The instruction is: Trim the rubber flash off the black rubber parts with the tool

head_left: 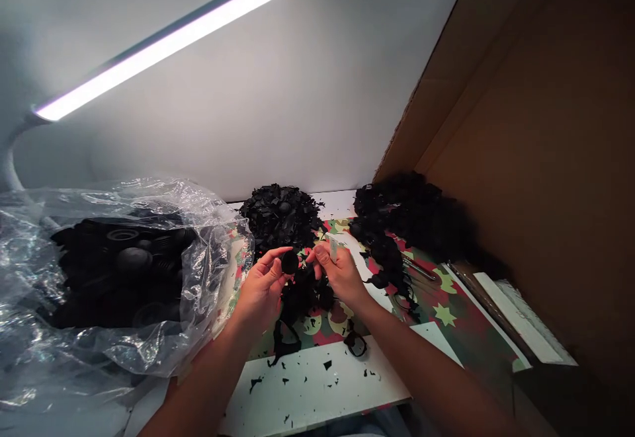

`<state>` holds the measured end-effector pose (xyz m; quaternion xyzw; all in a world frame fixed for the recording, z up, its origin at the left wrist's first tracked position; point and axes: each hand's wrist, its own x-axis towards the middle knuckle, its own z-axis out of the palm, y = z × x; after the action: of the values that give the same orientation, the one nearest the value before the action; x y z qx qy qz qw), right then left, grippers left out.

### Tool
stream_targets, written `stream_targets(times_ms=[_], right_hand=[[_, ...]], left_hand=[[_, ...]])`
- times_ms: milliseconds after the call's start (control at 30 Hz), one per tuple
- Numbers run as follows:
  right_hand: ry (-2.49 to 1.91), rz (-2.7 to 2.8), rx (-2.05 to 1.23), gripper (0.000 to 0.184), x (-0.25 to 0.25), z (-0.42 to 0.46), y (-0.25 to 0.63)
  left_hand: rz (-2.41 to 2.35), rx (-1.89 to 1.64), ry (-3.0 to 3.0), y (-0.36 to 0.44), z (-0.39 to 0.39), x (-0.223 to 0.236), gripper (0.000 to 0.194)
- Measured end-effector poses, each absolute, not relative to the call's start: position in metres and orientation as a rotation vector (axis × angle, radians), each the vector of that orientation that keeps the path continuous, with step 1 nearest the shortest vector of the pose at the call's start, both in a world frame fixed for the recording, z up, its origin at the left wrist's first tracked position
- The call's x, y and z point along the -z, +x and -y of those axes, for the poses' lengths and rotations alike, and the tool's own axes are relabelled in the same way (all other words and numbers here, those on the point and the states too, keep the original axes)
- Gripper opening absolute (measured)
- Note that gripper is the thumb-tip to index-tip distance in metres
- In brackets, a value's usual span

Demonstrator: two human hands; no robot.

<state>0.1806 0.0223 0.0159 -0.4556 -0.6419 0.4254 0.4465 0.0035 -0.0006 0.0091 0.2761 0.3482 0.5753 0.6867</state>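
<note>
With our left hand [265, 281] we pinch a small round black piece [290, 262] between thumb and fingers. Just beside it, our right hand [344, 277] has curled fingers; a little pale strip [333, 246] shows by its thumb, but we can't tell if it's held. Past our hands sits a black scrap heap [280, 215]. Left of our left hand is a clear bag [204, 272] with black parts [133, 260].

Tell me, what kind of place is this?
It looks like a small workshop corner: a gooseneck lamp shines over it, a clear plastic bag holds black round parts, and black scraps lie in heaps.
</note>
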Motion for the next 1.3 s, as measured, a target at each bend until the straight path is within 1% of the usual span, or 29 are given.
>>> stream_targets(times_ms=[100,200,267,333,500,633,700,833,967,1100,1167,1300], right_hand=[[-1.122,1.555,-1.035,0.044,-0.013,-0.024,0.182],[-1.114,1.559,-0.971,0.03,-0.013,-0.024,0.184],[-1.072,1.592,-0.913,0.021,-0.015,-0.023,0.184],[-0.981,1.69,-0.838,0.017,-0.015,-0.021,0.183],[-0.777,1.861,-0.621,0.017,-0.011,-0.018,0.18],[-0.725,1.858,-0.517,0.023,-0.01,-0.017,0.181],[-0.701,1.857,-0.462,0.025,-0.011,-0.016,0.181],[-0.693,1.86,-0.399,0.025,-0.011,-0.014,0.183],[-0.743,1.906,-0.357,0.026,-0.009,-0.011,0.182],[-0.886,1.895,-0.283,0.013,-0.012,-0.01,0.18],[-0.944,1.938,-0.214,0.011,-0.015,-0.01,0.179],[-1.019,2.061,-0.007,0.014,-0.017,-0.009,0.175]], left_hand=[[-0.707,-1.236,0.444,0.004,0.001,-0.01,0.036],[-0.691,-1.21,0.349,0.003,0.002,-0.009,0.027],[-0.694,-1.193,0.328,0.003,0.002,-0.008,0.027],[-0.687,-1.19,0.331,0.003,0.002,-0.006,0.029],[-0.667,-1.204,0.5,0.006,0.002,-0.002,0.037],[-0.706,-1.228,0.619,0.006,0.003,-0.005,0.051],[-0.699,-1.223,0.633,0.006,0.004,-0.008,0.056],[-0.718,-1.22,0.65,0.006,0.004,-0.011,0.056],[-0.805,-1.256,0.707,0.007,0.005,-0.01,0.052],[-0.971,-1.33,0.799,0.008,0.008,-0.007,0.047],[-1.026,-1.35,0.809,0.01,0.01,-0.006,0.049],[-1.064,-1.342,0.788,0.013,0.012,-0.01,0.061]])
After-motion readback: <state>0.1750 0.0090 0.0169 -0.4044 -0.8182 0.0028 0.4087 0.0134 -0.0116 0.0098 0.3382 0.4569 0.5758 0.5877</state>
